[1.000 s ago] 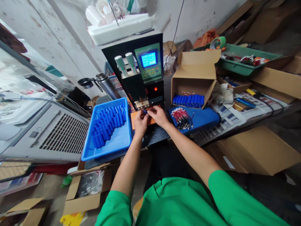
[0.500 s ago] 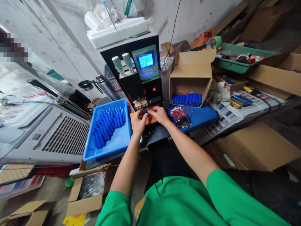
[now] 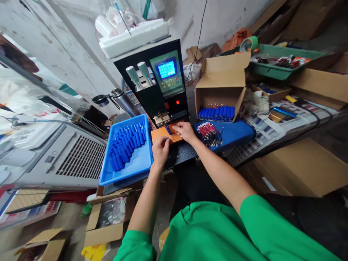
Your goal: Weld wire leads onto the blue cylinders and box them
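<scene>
Two hands are working below the welder [image 3: 163,87]; its blue screen text is too small for reading. Right hand [image 3: 185,131] is pinching a blue cell [image 3: 168,129] on the orange pad [image 3: 160,133]; left hand [image 3: 161,150], loosely curled, is hovering beside the blue tray [image 3: 136,165].

You wear a bright green short-sleeved shirt; its sleeves [image 3: 261,221] end above the elbows, leaving both forearms bare. Your left hand [image 3: 160,150] and right hand [image 3: 186,131] are bare: no gloves, rings or watch show.
</scene>
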`<state>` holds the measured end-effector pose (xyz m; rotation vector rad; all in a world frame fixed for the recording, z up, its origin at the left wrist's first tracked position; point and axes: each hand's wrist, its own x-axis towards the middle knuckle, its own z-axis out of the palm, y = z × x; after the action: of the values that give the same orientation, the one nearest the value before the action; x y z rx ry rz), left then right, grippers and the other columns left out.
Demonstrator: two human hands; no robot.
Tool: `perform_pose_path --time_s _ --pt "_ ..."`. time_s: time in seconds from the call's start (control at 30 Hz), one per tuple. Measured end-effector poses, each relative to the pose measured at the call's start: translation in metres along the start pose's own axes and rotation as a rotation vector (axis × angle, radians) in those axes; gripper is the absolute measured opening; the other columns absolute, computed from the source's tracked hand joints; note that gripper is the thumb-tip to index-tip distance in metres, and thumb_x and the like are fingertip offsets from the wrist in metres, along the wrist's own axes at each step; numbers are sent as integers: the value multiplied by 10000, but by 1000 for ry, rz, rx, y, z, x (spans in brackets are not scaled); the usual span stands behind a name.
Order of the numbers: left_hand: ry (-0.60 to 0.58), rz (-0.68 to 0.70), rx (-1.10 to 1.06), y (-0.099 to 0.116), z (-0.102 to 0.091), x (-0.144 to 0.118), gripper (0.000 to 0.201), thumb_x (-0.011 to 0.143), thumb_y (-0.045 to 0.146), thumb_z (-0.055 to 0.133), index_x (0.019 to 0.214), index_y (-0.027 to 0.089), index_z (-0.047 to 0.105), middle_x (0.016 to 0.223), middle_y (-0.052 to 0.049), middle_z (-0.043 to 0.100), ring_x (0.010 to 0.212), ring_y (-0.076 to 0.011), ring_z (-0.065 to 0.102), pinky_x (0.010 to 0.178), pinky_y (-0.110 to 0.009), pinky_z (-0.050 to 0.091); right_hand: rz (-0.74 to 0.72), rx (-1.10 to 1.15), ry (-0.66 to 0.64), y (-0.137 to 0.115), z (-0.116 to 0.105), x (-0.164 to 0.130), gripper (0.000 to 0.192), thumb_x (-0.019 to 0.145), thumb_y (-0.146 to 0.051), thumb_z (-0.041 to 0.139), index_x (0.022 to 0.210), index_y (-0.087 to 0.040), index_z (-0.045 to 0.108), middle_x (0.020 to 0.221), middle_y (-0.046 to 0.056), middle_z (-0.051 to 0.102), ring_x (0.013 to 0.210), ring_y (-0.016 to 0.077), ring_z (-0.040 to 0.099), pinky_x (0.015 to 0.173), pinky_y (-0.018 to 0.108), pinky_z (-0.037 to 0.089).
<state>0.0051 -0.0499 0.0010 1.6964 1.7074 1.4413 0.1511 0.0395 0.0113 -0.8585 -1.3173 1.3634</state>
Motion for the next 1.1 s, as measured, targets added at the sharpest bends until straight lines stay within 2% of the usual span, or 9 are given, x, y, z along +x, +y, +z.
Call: perform_pose_path --time_s 0.23,0.37,0.5,0.57,0.63,0.73,0.87,1.0,1.1 --pt "51 -94 -128 5 11 14 216 829 382 692 846 166 705 762 -38 733 695 -165 685 668 -286 552 -48 -26 -170 -5 -5 -4 245 666 -390 734 725 -163 664 671 -3 631 635 127 534 611 254 425" --pt "28 -111 -139 8 16 20 217 831 386 687 802 171 684 694 -15 687 624 -142 627 588 -253 507 -46 -60 -160 -2 -3 -3 208 671 -353 714 738 -162 663 714 7 658 678 136 562 657 263 454" --pt "54 -82 -105 6 14 17 192 846 368 679 843 177 665 757 -23 665 647 -133 600 610 -254 500 -60 -38 -125 -2 -2 -3 203 674 -364 702 707 -170 651 693 4 648 664 134 558 649 263 454" --pt "85 -2 -35 5 11 13 168 843 351 694 867 189 657 856 -44 657 752 -156 621 694 -284 530 -53 -8 -84 -3 -3 -3 216 684 -388 697 688 -181 635 658 -2 626 644 135 549 613 257 441" --pt "92 110 46 3 10 12 152 837 327 710 913 203 670 1028 -87 649 974 -211 637 853 -349 550 -25 32 -50 -3 -3 -4 240 691 -418 698 681 -191 620 602 -18 582 594 129 520 554 246 410" --pt "-10 215 103 0 10 16 248 847 293 695 1084 219 693 1236 -126 615 1212 -269 584 1034 -430 497 29 105 -20 -5 -3 -5 283 689 -456 721 683 -196 608 527 -48 507 494 99 434 475 230 341" --pt "-177 215 116 -9 13 26 407 853 258 659 1259 230 661 1107 -101 673 1001 -227 655 937 -396 531 80 231 -2 -8 -3 -5 345 681 -485 769 680 -198 578 496 -70 464 429 68 361 418 215 279" --pt "-167 150 31 -14 15 27 484 818 274 702 1298 235 647 933 -57 673 837 -188 646 817 -339 547 116 274 16 -9 -3 -5 361 682 -489 788 704 -195 579 512 -74 471 426 61 371 404 208 274" --pt "-136 98 -38 -11 15 24 467 835 320 706 1287 221 651 890 -46 671 782 -169 634 794 -329 551 124 268 31 -9 -4 -4 368 688 -495 787 710 -194 576 520 -75 469 430 59 375 404 206 275"
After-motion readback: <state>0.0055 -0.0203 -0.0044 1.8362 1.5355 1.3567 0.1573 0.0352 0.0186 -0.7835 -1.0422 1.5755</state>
